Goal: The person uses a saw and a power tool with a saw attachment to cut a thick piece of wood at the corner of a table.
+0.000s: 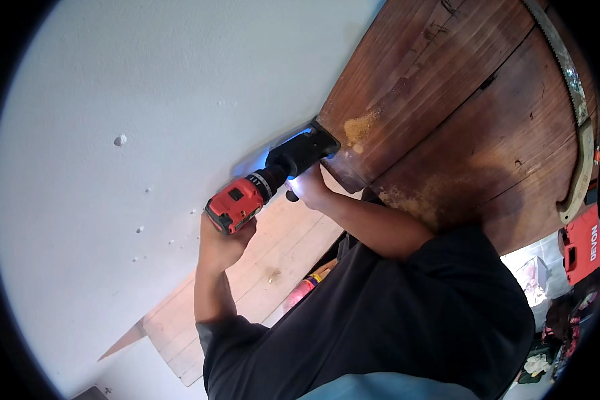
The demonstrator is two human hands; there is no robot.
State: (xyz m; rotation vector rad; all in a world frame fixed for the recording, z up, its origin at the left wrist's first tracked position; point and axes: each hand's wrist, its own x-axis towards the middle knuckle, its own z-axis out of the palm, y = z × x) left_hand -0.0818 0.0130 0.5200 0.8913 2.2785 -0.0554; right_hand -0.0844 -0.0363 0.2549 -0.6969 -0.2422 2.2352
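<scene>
My left hand is wrapped around the grip of a red and black cordless drill, whose body hides most of the fingers. A black saw-like attachment is fitted to the drill's chuck end. My right hand holds the attachment from below, partly hidden behind it, beside a dark knob. The attachment's far end meets the edge of a brown wooden board, close to the white wall. No blade can be made out. A white light shines by my right hand, and bluish light falls on the wall.
Sawdust lies on the board. A curved hand saw rests along its far right side. Beyond it is a red Devon case. Pale floor planks and a pink bottle-like object show below. The wall has several small holes.
</scene>
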